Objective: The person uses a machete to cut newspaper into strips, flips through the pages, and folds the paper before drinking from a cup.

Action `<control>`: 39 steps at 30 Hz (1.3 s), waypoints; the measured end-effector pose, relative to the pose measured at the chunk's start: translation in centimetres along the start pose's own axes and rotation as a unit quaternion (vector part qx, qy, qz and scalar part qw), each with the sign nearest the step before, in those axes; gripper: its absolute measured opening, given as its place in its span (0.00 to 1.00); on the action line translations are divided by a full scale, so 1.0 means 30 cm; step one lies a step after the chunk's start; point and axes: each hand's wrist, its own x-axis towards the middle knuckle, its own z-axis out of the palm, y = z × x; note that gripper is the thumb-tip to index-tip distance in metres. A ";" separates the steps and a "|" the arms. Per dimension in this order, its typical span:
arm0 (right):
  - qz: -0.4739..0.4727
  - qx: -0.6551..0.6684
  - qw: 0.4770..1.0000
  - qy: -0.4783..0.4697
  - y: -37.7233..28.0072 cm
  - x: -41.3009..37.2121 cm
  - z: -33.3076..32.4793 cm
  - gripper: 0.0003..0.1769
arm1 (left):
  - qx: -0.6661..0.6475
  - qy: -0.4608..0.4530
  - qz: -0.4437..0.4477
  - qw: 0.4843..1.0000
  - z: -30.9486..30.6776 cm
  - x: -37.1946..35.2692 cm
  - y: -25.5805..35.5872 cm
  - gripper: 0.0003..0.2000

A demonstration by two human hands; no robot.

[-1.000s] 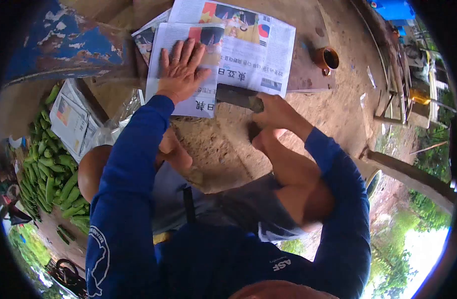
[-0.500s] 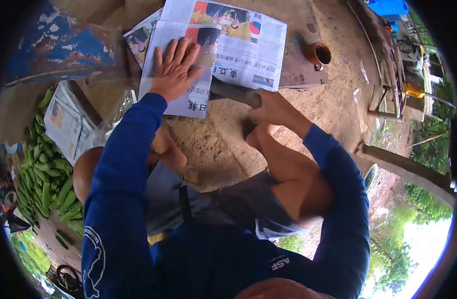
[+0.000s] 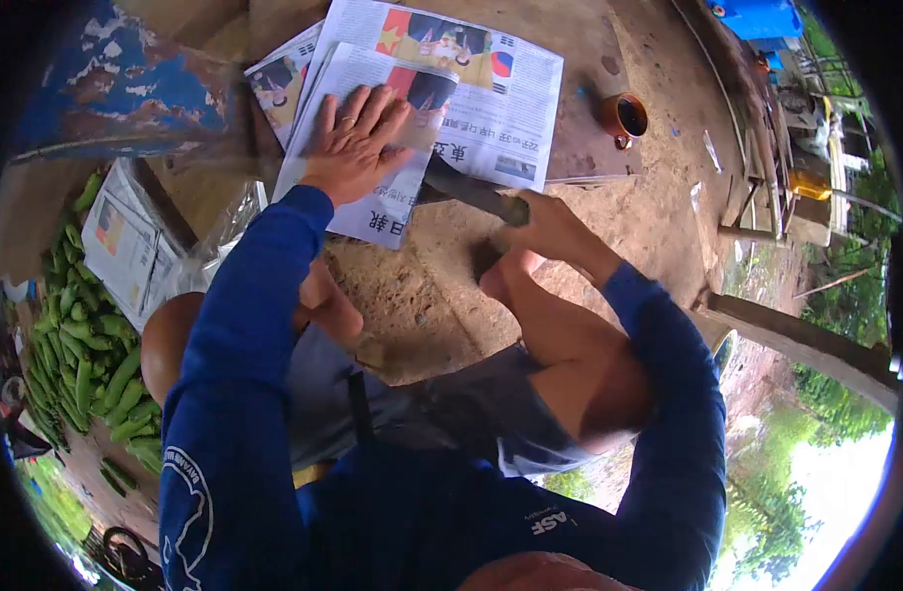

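Observation:
My left hand [image 3: 363,143] lies flat with spread fingers on a printed newspaper [image 3: 530,108], pressing down a cut or folded section of its sheets. My right hand [image 3: 558,229] is wrapped round the handle of a large dark-bladed knife [image 3: 471,189]. The blade points left toward the newspaper, and its tip is at or under the edge of the section beneath my left hand; the exact contact is hidden. More newspaper sheets [image 3: 274,87] show under the left side of the pile.
A brown mug [image 3: 624,116] of dark liquid stands right of the newspaper. At left are a heap of long green vegetables [image 3: 87,345], a folded newspaper stack [image 3: 126,246] and clear plastic [image 3: 225,231]. My bare feet rest on the worn surface [image 3: 441,305]. A wooden beam [image 3: 806,345] lies at right.
The newspaper section under my left hand has turned and shifted, its lower corner now hanging lower and apart from the sheets at right. My left hand moved slightly right; the knife shifted slightly right and down.

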 end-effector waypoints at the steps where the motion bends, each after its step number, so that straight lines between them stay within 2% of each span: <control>1: -0.013 -0.005 1.000 0.016 -0.006 0.033 -0.007 0.34 | -0.004 -0.004 -0.001 1.000 -0.009 0.001 0.003 0.35; 4: -0.026 -0.026 0.999 0.026 -0.025 0.086 -0.020 0.35 | -0.008 0.004 -0.005 1.000 -0.014 0.000 -0.001 0.35; 8: -0.012 -0.041 0.999 -0.014 0.113 -0.036 -0.076 0.35 | -0.025 0.003 0.016 1.000 -0.012 0.003 -0.004 0.35; 9: 0.014 -0.015 0.998 -0.054 0.104 -0.073 -0.091 0.34 | -0.026 0.000 0.033 0.999 -0.023 0.008 0.000 0.35; 12: 0.054 0.032 0.998 -0.017 0.091 -0.101 -0.022 0.32 | -0.029 0.006 0.056 0.998 -0.027 0.018 0.011 0.35; 15: 0.006 0.019 1.000 0.008 0.108 -0.066 0.016 0.35 | -0.014 -0.024 0.055 0.998 -0.034 0.012 0.015 0.35; 19: 0.039 0.002 0.999 0.006 0.078 0.059 0.003 0.38 | -0.011 -0.030 0.050 0.998 -0.028 0.025 0.016 0.36; 22: 0.013 -0.039 0.999 0.035 0.072 -0.013 -0.065 0.35 | -0.013 -0.033 0.056 0.998 -0.033 0.011 0.018 0.36; 25: 0.029 -0.004 1.000 0.006 0.122 -0.103 -0.065 0.31 | -0.018 -0.035 0.098 0.994 -0.057 0.030 0.015 0.35; 27: 0.025 0.026 0.999 0.015 0.161 -0.118 -0.020 0.28 | -0.023 -0.034 0.092 0.995 -0.057 0.032 0.033 0.32; 30: 0.026 0.051 0.998 0.018 0.178 -0.105 0.027 0.31 | -0.026 -0.033 0.073 0.996 -0.055 0.054 0.029 0.29; 31: 0.059 0.057 0.997 -0.001 0.171 -0.103 0.030 0.30 | -0.033 -0.033 0.065 0.997 -0.048 0.065 0.044 0.28; 34: 0.027 0.055 0.998 0.031 0.181 -0.101 0.072 0.31 | -0.048 -0.133 -0.023 0.990 -0.019 0.165 0.096 0.26; 35: 0.022 0.048 0.998 0.038 0.193 -0.097 0.090 0.31 | -0.010 -0.070 -0.003 0.998 0.000 0.160 0.106 0.29; 38: 0.036 0.080 0.995 0.052 0.163 -0.073 0.096 0.32 | -0.009 0.060 0.057 0.997 0.031 0.139 0.101 0.32; 39: 0.060 0.090 0.994 0.021 0.122 -0.043 0.063 0.34 | 0.029 0.023 0.062 0.997 0.042 0.141 0.093 0.34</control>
